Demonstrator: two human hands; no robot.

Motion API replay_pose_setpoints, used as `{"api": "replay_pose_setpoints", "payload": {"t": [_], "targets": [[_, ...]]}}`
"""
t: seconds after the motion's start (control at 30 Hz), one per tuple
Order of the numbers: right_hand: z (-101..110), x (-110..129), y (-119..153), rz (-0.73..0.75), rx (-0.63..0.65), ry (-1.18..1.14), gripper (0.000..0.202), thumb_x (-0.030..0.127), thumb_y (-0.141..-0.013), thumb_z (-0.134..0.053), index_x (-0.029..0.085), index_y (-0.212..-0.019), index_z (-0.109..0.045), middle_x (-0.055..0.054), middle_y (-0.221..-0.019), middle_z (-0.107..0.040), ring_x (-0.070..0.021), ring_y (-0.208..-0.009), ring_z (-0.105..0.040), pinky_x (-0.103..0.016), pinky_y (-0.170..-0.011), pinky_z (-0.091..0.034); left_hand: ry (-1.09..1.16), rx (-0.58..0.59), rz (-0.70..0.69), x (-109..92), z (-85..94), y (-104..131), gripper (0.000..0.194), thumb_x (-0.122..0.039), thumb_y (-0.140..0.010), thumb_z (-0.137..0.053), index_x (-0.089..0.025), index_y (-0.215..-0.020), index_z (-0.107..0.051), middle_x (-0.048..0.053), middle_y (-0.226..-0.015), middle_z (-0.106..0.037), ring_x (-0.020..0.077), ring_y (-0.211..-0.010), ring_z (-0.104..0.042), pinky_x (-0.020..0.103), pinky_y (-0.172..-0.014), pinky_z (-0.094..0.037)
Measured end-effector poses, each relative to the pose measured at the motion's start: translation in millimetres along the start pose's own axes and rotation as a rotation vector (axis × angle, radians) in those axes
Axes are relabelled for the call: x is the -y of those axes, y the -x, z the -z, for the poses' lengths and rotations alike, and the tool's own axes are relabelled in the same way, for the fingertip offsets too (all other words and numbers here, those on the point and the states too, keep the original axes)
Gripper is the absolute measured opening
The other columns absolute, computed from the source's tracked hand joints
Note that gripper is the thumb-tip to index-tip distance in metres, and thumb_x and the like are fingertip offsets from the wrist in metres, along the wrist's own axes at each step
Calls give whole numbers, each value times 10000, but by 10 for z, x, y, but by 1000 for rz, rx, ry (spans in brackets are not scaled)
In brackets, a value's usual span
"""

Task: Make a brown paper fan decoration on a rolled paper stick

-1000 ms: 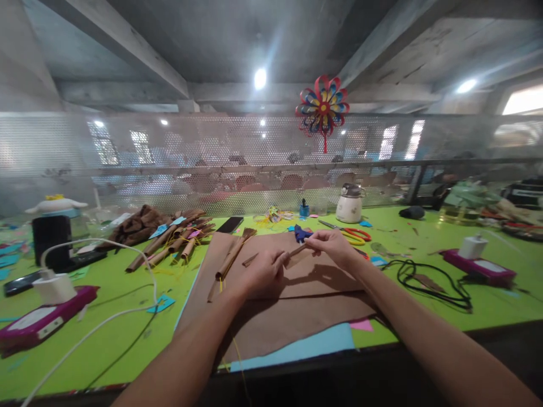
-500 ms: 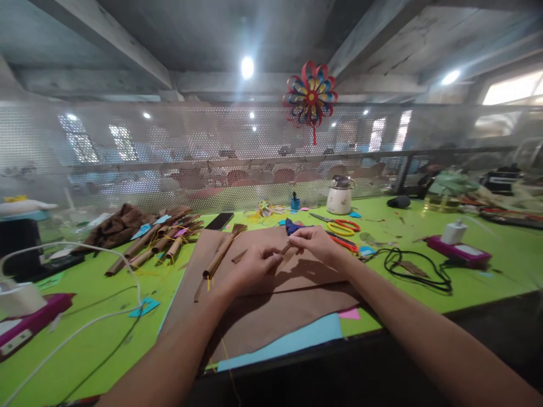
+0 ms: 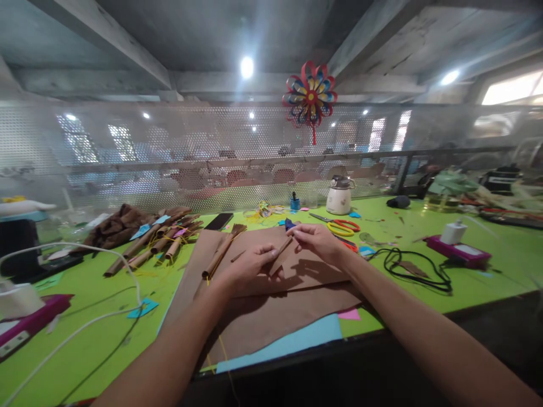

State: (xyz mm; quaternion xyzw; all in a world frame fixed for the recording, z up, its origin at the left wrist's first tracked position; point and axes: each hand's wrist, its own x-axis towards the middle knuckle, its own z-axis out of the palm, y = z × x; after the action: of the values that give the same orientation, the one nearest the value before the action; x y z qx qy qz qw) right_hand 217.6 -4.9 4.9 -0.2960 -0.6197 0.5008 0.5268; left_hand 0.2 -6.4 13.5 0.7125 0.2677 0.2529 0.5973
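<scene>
A narrow, folded-looking strip of brown paper (image 3: 280,257) slants between my hands above a large brown paper sheet (image 3: 271,325). My left hand (image 3: 253,264) is closed on its lower part, thumb on top. At the upper end, the bent fingers of my right hand (image 3: 317,242) pinch the strip. Left of my left hand lies a rolled brown paper tube (image 3: 221,255) with a frayed far end and yellow string at the near end. A small brown scrap (image 3: 237,256) lies between tube and hand. Just past my right fingertips is a dark blue object (image 3: 289,224), partly hidden.
Several brown paper rolls (image 3: 161,240) are heaped at the left on the green table (image 3: 106,345). Yellow-handled scissors (image 3: 339,227), a phone (image 3: 219,221) and a white jug (image 3: 339,196) stand or lie farther back. A black cable (image 3: 418,271) coils at the right beside a purple power strip (image 3: 458,252).
The strip has turned and now shows more of its length, slanting down toward my left hand. My left fingers have shifted beneath it, and my right hand has moved slightly.
</scene>
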Motion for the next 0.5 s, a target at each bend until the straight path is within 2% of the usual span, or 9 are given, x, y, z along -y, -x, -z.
{"api": "replay_pose_setpoints", "payload": {"t": [0.13,0.2,0.3,0.4,0.5], "targets": [[-96,97,92,-18,218,21,336,312,-708,-773,162,-1001,-709,-24,-828,-664,-115,-693,-585,-293,-714,-489,205,106,5,9,-1,13,298,-415,-858,-590,-128,-937,-611,67,-722,-653,145,-633,-598,286,-657,-464],[-144,137,125,11,280,66,261,315,-729,-754,144,-923,-721,-32,-805,-668,-122,-712,-579,-292,-722,-472,258,160,5,11,-26,31,277,-395,-851,-607,-130,-930,-622,71,-745,-654,144,-661,-603,287,-684,-465],[-176,166,142,41,273,127,218,341,-758,-724,125,-752,-693,-22,-723,-635,-122,-695,-558,-288,-722,-453,280,177,53,16,-88,50,279,-385,-834,-624,-113,-895,-640,96,-784,-661,155,-706,-613,291,-704,-465],[-162,156,123,29,207,153,267,388,-785,-690,123,-766,-659,-14,-713,-613,-119,-669,-547,-286,-708,-451,256,56,97,34,-105,38,261,-353,-805,-654,-113,-907,-652,88,-812,-651,143,-697,-597,275,-674,-461],[-146,137,98,-3,217,250,307,432,-823,-631,128,-853,-661,-31,-780,-635,-129,-691,-557,-285,-709,-456,240,-125,41,44,-37,1,211,-352,-807,-652,-162,-896,-627,40,-824,-623,109,-693,-567,229,-648,-441]]}}
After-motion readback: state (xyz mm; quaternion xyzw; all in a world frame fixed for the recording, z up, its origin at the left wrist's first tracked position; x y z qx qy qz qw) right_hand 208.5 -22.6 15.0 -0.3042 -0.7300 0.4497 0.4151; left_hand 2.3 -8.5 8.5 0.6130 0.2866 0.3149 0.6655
